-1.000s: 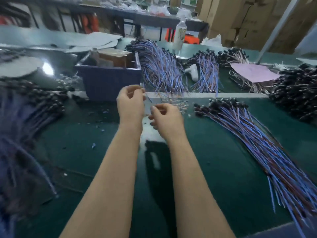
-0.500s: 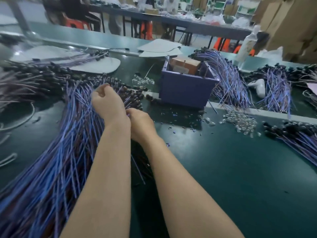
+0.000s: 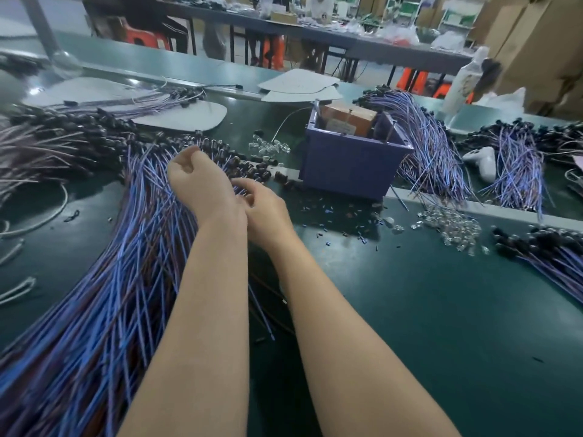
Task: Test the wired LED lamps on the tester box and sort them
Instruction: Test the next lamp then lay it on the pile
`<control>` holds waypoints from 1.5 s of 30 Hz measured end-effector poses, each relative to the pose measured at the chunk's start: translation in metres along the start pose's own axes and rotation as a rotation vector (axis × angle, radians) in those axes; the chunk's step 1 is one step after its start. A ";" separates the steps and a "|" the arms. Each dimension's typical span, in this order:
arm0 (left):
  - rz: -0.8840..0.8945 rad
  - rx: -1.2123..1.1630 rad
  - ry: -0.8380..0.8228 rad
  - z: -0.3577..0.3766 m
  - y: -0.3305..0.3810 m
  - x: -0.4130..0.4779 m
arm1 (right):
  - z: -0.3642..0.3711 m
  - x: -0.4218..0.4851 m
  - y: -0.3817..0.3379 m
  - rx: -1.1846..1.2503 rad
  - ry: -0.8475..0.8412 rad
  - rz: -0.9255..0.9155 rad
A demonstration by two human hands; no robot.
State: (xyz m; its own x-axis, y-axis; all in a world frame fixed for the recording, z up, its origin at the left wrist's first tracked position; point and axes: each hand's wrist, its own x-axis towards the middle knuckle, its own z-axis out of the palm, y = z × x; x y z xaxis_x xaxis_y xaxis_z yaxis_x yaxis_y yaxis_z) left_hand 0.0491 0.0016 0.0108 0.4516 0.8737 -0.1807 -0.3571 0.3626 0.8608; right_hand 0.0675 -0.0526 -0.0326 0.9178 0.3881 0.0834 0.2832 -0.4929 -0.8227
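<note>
A large pile of wired LED lamps [image 3: 120,279] with blue and brown leads and black heads fans across the green bench on the left. Both of my hands are over its head end. My left hand [image 3: 198,181] hovers with its fingers curled loosely, and nothing shows inside them. Just to its right, my right hand [image 3: 265,212] has its fingers curled down among the wires; my left wrist hides what they hold. The purple tester box [image 3: 353,159] stands behind and to the right, apart from both hands.
A second lamp pile [image 3: 552,257] lies at the right edge. More bundles [image 3: 432,146] hang behind the box. Clear loose caps [image 3: 454,225] and small wire scraps [image 3: 344,216] litter the bench by the box. White cable loops [image 3: 38,222] lie at far left.
One second ago both hands pinched a lamp in front of the tester box. They have swung left onto the big pile, and my left hand has since lifted slightly.
</note>
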 end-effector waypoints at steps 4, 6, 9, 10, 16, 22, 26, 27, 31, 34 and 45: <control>0.025 -0.029 -0.021 0.002 0.003 0.004 | 0.021 0.016 -0.002 -0.397 -0.135 -0.022; 0.026 -0.026 -0.036 0.005 0.003 0.004 | 0.023 0.014 -0.003 -0.371 -0.075 -0.006; 0.024 -0.049 -0.054 0.008 0.000 0.000 | 0.019 -0.001 -0.001 0.145 0.063 0.072; 0.037 -0.058 -0.060 0.009 0.000 -0.003 | 0.016 -0.005 0.000 0.304 0.141 0.066; 0.130 0.309 -0.484 0.020 -0.019 -0.019 | -0.037 -0.014 -0.005 0.706 0.616 0.018; 0.274 0.694 -1.111 0.025 -0.038 -0.057 | -0.124 -0.037 0.023 1.206 0.781 0.112; 0.251 0.824 -1.313 0.030 -0.058 -0.081 | -0.160 -0.065 0.058 1.341 0.907 0.143; 0.253 0.819 -1.318 0.033 -0.064 -0.089 | -0.161 -0.070 0.067 1.273 0.887 0.147; 0.285 0.788 -1.265 0.039 -0.086 -0.114 | -0.149 -0.080 0.094 0.857 0.674 0.115; 0.334 0.891 -1.208 0.036 -0.095 -0.114 | -0.150 -0.078 0.106 0.650 0.755 0.100; 0.355 1.083 -0.738 0.021 -0.089 -0.076 | -0.173 -0.080 0.124 1.146 1.223 0.172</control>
State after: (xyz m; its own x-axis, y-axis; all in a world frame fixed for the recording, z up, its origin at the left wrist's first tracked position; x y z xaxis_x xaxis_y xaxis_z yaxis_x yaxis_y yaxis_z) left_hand 0.0635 -0.1038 -0.0421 0.9216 0.3667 0.1274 0.1180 -0.5773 0.8080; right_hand 0.0778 -0.2797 -0.0441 0.7323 -0.6664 -0.1400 0.3345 0.5311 -0.7785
